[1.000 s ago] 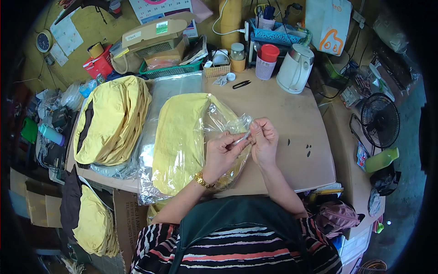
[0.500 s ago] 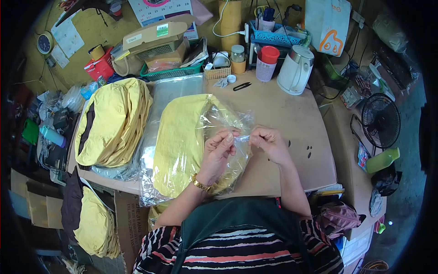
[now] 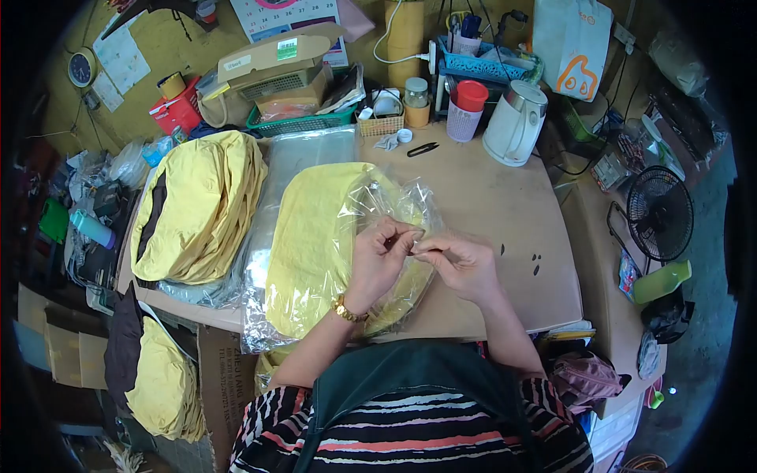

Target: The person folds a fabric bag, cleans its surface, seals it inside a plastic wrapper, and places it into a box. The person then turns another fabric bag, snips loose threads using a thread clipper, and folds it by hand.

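A folded yellow fabric piece (image 3: 311,229) lies on the table inside a clear plastic bag (image 3: 418,206), whose loose, crinkled end bunches on the right. My left hand (image 3: 382,256), with a gold watch at the wrist, is closed over this end, thumb and fingers pinching the film. Right beside it, my right hand (image 3: 461,264) is also closed in a pinch on the plastic, its fingertips nearly touching the left ones. The bit of film between the fingertips is too small to make out clearly.
A stack of yellow fabric pieces (image 3: 197,209) sits at the left, next to flat clear plastic bags (image 3: 307,146). Black thread snips (image 3: 423,149), a red-lidded cup (image 3: 467,110) and a white electric kettle (image 3: 515,124) stand or lie toward the back. A black fan (image 3: 659,213) is at right.
My hands have come closer together; the right one moved left and slightly down. The plastic stretched between them before is now mostly covered by the fingers. The view shifted slightly.
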A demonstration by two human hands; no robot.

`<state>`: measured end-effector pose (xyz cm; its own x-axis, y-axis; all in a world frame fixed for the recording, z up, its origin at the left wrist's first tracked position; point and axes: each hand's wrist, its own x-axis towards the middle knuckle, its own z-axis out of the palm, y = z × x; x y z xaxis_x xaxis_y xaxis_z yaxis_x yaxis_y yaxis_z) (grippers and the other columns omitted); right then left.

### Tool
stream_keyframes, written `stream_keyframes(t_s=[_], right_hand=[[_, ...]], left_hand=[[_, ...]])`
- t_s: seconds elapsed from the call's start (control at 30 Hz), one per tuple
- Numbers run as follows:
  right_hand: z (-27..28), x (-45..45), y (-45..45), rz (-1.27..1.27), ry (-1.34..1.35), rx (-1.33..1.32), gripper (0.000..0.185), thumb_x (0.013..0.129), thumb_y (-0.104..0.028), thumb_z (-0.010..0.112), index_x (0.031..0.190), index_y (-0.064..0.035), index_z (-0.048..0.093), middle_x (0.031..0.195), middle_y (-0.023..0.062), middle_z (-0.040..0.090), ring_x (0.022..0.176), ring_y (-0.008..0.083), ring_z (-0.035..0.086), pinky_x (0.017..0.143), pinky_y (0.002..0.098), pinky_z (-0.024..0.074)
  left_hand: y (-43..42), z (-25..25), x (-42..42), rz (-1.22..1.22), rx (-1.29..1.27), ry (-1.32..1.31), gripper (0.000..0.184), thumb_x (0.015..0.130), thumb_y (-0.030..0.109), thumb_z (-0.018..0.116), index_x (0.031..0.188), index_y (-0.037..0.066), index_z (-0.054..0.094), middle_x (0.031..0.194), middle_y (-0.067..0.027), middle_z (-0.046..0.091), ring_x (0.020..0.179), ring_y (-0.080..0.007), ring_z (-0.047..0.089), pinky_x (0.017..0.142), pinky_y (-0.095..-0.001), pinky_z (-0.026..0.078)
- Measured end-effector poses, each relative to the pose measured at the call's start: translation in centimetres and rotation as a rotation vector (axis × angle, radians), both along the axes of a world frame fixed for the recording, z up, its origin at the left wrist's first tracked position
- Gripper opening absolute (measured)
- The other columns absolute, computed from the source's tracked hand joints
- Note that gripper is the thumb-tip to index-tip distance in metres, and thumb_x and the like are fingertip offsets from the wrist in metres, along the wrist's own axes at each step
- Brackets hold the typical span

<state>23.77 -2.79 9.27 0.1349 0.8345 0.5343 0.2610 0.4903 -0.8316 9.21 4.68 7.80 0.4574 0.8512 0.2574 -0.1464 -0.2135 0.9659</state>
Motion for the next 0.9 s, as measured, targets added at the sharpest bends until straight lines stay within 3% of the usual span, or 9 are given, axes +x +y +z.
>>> stream_keyframes(t_s=[0.03, 0.07, 0.1, 0.23, 0.43, 0.5, 0.73, 0.83, 0.9], right_hand=[[0.4, 0.2, 0.0, -0.003, 0.001, -0.001, 0.012, 0.078, 0.008, 0.065, 0.084, -0.0014, 0.068, 0.086, 0.0084, 0.065, 0.07, 0.0128, 0.06, 0.062, 0.0275, 0.0476], [0.9, 0.6, 0.2, -0.061, -0.259, 0.176, 0.014, 0.076, 0.009, 0.066, 0.085, -0.002, 0.069, 0.085, 0.0083, 0.064, 0.068, 0.013, 0.06, 0.06, 0.0272, 0.0473], [1.3, 0.9, 0.3, -0.116, -0.519, 0.353, 0.017, 0.075, 0.009, 0.067, 0.086, -0.0026, 0.07, 0.083, 0.0081, 0.063, 0.066, 0.0132, 0.059, 0.058, 0.0268, 0.0469], [2.3, 0.7, 0.3, -0.167, -0.541, 0.161, 0.016, 0.074, 0.01, 0.067, 0.084, -0.0025, 0.069, 0.078, 0.007, 0.061, 0.065, 0.0145, 0.059, 0.059, 0.0263, 0.0471], [0.3, 0.5, 1.2, -0.122, 0.211, -0.074, 0.013, 0.076, 0.007, 0.068, 0.085, -0.0017, 0.069, 0.076, 0.0093, 0.059, 0.065, 0.0165, 0.06, 0.057, 0.0259, 0.046], [0.5, 0.7, 0.7, -0.261, -0.298, 0.084, 0.014, 0.078, 0.006, 0.069, 0.091, -0.0002, 0.068, 0.079, 0.0104, 0.06, 0.066, 0.0194, 0.061, 0.058, 0.0277, 0.0479], [2.2, 1.0, -0.7, -0.196, -0.539, 0.001, 0.013, 0.08, 0.002, 0.067, 0.093, 0.001, 0.066, 0.085, 0.0129, 0.058, 0.072, 0.0289, 0.063, 0.062, 0.037, 0.0499], [2.0, 1.4, -0.4, -0.187, -0.549, -0.007, 0.008, 0.083, -0.001, 0.066, 0.091, 0.0018, 0.065, 0.084, 0.0102, 0.056, 0.07, 0.0234, 0.06, 0.061, 0.0344, 0.0478], [0.8, 2.4, 0.4, 0.118, -0.133, -0.227, 0.008, 0.086, -0.005, 0.066, 0.089, 0.0009, 0.063, 0.078, 0.0022, 0.057, 0.061, 0.0111, 0.05, 0.054, 0.0252, 0.0395]], left_hand=[[-0.2, 0.7, -0.2, 0.053, 0.213, 0.135, 0.01, 0.088, 0.008, 0.067, 0.09, -0.001, 0.068, 0.077, -0.0053, 0.061, 0.074, -0.0131, 0.061, 0.066, -0.0244, 0.052], [-0.4, 1.1, -0.3, 0.105, 0.426, 0.268, 0.008, 0.085, 0.005, 0.069, 0.089, -0.002, 0.069, 0.077, -0.0065, 0.06, 0.072, -0.0136, 0.061, 0.065, -0.0238, 0.051], [-0.3, 0.8, -0.2, 0.105, 0.426, 0.266, 0.008, 0.085, 0.005, 0.069, 0.089, -0.002, 0.069, 0.077, -0.0065, 0.06, 0.072, -0.0136, 0.061, 0.065, -0.0238, 0.051], [-0.8, 0.3, -0.5, 0.078, 0.466, 0.256, 0.011, 0.078, -0.003, 0.07, 0.089, -0.002, 0.068, 0.08, -0.0084, 0.059, 0.073, -0.0148, 0.061, 0.064, -0.0245, 0.052], [-1.2, 1.4, -0.3, 0.02, 0.418, 0.204, 0.014, 0.078, -0.007, 0.066, 0.091, -0.002, 0.066, 0.087, -0.0087, 0.06, 0.078, -0.015, 0.063, 0.069, -0.0253, 0.055], [-1.0, 1.0, -0.4, 0.011, 0.41, 0.222, 0.014, 0.078, -0.007, 0.066, 0.092, -0.002, 0.066, 0.089, -0.0088, 0.06, 0.079, -0.015, 0.064, 0.07, -0.0253, 0.055], [-1.7, 2.4, -0.5, 0.015, 0.332, 0.289, 0.022, 0.079, -0.006, 0.065, 0.099, -0.002, 0.059, 0.092, -0.0106, 0.062, 0.082, -0.0158, 0.066, 0.07, -0.0267, 0.056], [-1.3, 1.8, -0.6, 0.03, 0.335, 0.253, 0.027, 0.079, -0.005, 0.066, 0.103, -0.001, 0.054, 0.093, -0.0119, 0.063, 0.083, -0.0165, 0.067, 0.07, -0.0277, 0.056], [-0.7, 0.8, -0.5, 0.029, 0.413, 0.248, 0.029, 0.079, -0.004, 0.066, 0.104, -0.001, 0.051, 0.093, -0.0125, 0.064, 0.084, -0.0171, 0.067, 0.069, -0.0283, 0.055]])
